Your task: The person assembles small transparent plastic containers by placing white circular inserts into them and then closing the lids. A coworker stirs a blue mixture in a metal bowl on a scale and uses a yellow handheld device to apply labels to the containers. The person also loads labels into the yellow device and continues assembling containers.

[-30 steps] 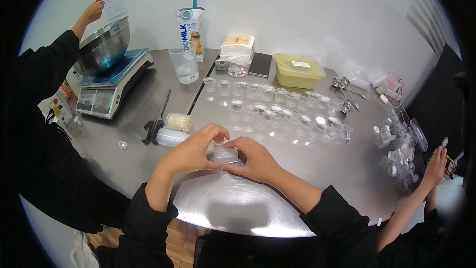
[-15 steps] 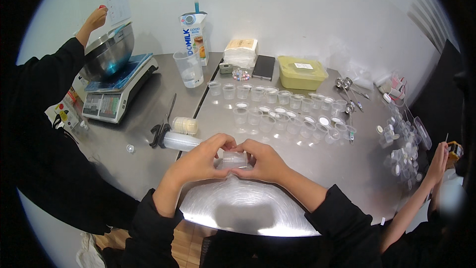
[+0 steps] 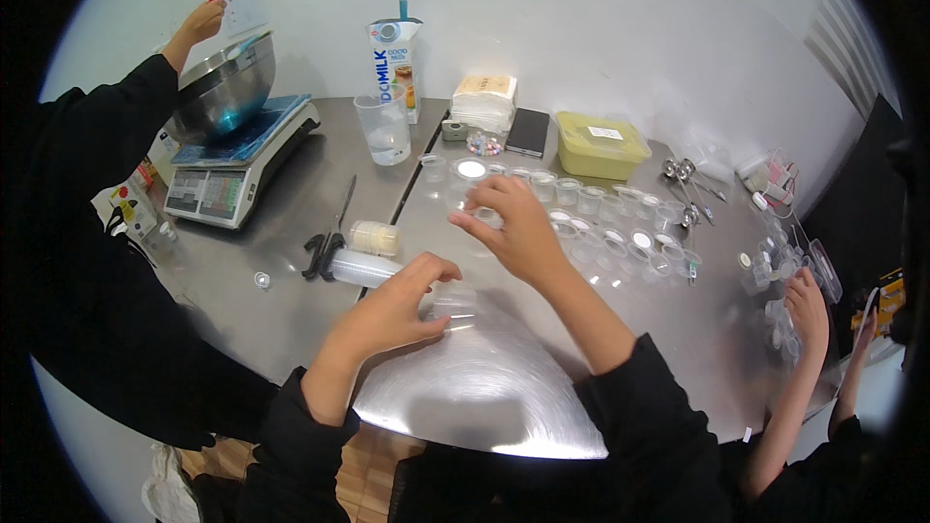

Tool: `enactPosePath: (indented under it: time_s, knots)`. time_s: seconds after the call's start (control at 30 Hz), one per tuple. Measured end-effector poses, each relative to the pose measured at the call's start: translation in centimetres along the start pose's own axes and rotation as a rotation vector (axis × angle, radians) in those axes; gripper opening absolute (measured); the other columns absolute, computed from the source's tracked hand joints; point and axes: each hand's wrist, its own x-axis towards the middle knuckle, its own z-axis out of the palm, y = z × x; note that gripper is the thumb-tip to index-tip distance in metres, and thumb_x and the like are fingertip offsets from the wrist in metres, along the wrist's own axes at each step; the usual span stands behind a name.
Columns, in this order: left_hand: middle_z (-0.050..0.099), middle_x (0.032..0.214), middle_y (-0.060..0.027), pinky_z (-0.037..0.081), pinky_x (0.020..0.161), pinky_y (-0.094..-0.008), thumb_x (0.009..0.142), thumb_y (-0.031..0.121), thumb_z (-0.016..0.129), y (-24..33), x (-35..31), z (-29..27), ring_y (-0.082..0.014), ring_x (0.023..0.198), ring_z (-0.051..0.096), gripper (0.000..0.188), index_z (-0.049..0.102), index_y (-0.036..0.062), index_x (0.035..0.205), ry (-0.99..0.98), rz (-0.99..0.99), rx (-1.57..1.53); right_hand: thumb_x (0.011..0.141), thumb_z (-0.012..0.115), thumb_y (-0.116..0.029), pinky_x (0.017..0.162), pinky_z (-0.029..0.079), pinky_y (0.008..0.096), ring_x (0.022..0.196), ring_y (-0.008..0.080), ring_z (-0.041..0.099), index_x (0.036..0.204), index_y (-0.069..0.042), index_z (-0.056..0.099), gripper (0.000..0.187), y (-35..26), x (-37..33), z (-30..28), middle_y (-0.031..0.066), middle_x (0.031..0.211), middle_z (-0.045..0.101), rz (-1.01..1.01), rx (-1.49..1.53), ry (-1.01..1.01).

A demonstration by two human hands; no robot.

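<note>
My left hand (image 3: 395,302) curls round a small clear plastic cup (image 3: 457,304) low over the near part of the steel table, with thumb and fingers on its sides. Reaching toward the rows of cups, my right hand (image 3: 518,232) pinches another small clear cup (image 3: 463,196) with a white round disc on top. Its fingers partly cover this cup and the cups behind. Rows of clear lidded cups (image 3: 591,199), many with white round labels, stand beyond and to the right. Beside my left hand lies a sleeve of nested clear cups (image 3: 360,268).
Scissors (image 3: 325,250) and a stack of pale lids (image 3: 375,238) lie left. Behind stand a measuring jug (image 3: 385,131), a carton (image 3: 405,77) and a yellow-green tub (image 3: 603,147). At left, a co-worker's hand (image 3: 201,21) is above a steel bowl (image 3: 228,87); another's hand (image 3: 806,310) touches piled cups.
My right hand has left my left hand and moved up and forward to the cup rows with a cup. The co-worker's hand at right has moved onto the piled cups. The view has shifted slightly.
</note>
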Motion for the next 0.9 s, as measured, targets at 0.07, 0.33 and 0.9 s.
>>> enactPosePath:
  time_s: [0.07, 0.33, 0.9]
  knots:
    - [0.052, 0.111, -0.0109, 0.044, 0.093, -0.0344, 0.068, 0.007, 0.074, 0.0, -0.1, 0.0, -0.0261, 0.108, 0.052, 0.050, 0.052, 0.0048, 0.113, 0.002, 0.019, 0.088, 0.077, 0.072, -0.032, 0.084, 0.039, 0.0396, 0.097, 0.0238, 0.052, 0.079, -0.009, 0.067, 0.024, 0.5, 1.0, 2.4, 0.0040, 0.096, 0.060, 0.060, -0.100, -0.096]
    - [0.055, 0.108, -0.0107, 0.042, 0.093, -0.0368, 0.065, 0.008, 0.076, -0.5, -0.1, 0.3, -0.0302, 0.107, 0.052, 0.046, 0.056, 0.0050, 0.107, 0.024, 0.025, 0.232, 0.071, 0.074, -0.035, 0.083, 0.036, 0.0432, 0.111, 0.0212, 0.042, 0.080, -0.016, 0.074, 0.021, 3.3, 0.2, 5.2, 0.0010, 0.111, 0.053, 0.056, -0.421, -0.284]
    - [0.057, 0.105, -0.0100, 0.047, 0.077, -0.0303, 0.068, 0.013, 0.077, 0.4, -0.7, 0.2, -0.0232, 0.097, 0.059, 0.056, 0.044, 0.0065, 0.114, 0.239, 0.107, -0.067, 0.073, 0.077, -0.022, 0.078, 0.049, 0.0322, 0.093, 0.0233, 0.061, 0.107, -0.008, 0.065, 0.039, -2.9, -3.0, -2.8, 0.0086, 0.102, 0.063, 0.091, 0.404, -0.515]
